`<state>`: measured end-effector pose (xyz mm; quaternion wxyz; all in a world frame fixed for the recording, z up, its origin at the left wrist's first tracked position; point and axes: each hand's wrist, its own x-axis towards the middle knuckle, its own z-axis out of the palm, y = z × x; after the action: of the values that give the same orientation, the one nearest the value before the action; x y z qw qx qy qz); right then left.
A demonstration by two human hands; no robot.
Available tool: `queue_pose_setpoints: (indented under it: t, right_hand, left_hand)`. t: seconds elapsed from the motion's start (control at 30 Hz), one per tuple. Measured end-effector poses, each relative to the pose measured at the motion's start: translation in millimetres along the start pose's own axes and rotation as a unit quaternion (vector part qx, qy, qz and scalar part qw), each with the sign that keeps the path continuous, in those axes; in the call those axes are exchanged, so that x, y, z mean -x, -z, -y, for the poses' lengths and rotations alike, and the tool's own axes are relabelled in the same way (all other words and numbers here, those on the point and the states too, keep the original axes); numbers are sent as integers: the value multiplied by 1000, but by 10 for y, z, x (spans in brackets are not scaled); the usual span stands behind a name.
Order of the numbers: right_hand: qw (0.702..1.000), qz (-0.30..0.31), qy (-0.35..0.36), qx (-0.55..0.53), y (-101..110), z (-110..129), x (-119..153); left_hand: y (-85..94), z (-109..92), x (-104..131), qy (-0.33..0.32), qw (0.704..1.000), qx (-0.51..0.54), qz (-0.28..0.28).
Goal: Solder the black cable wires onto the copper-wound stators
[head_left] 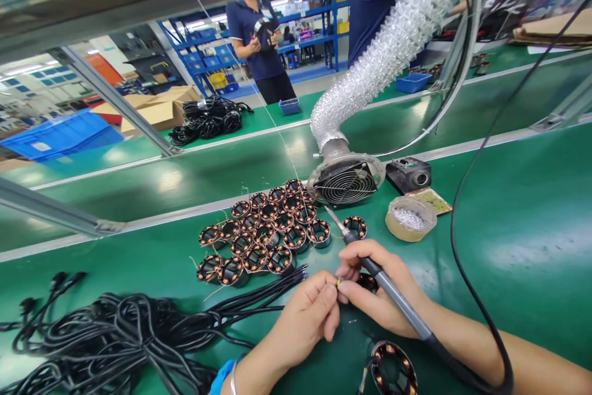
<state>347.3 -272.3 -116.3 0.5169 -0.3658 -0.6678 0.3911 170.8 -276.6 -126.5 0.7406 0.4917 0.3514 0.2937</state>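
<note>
My left hand (312, 305) is closed in a pinch on a thin wire (339, 282) with a bit of yellow, whose far end is hidden by my fingers. Across from it, my right hand (386, 293) holds a soldering iron (393, 296), its tip pointing up and left, while the thumb and fingertips meet the left hand's at the wire. One motor stator (367, 282) shows partly behind the right hand. Below the hands lies another stator (394, 370) with coloured leads. Beyond the iron's tip stands a stator (355, 227) with copper windings.
Several stators (266, 235) stand grouped left of the iron. Black cables (139, 339) cover the left front. A fume extractor (346, 182) with a silver duct hangs ahead. A round tub (411, 219) and an iron stand (409, 175) sit right. A person (261, 50) stands across the bench.
</note>
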Motion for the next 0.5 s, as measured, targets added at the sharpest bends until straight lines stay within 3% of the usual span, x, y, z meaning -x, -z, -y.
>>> queue_pose_setpoints:
  t: [0.23, 0.4, 0.5]
  right_hand:
    - [999, 8, -10, 50, -88, 16, 96]
    - [997, -25, -16, 71, -85, 24, 81]
    - [998, -23, -32, 54, -98, 22, 53]
  left_hand:
    - [-17, 12, 22, -63, 987, -61, -133]
    - [8, 24, 44, -55, 982, -132, -126]
    - [5, 34, 29, -43, 985, -124, -113]
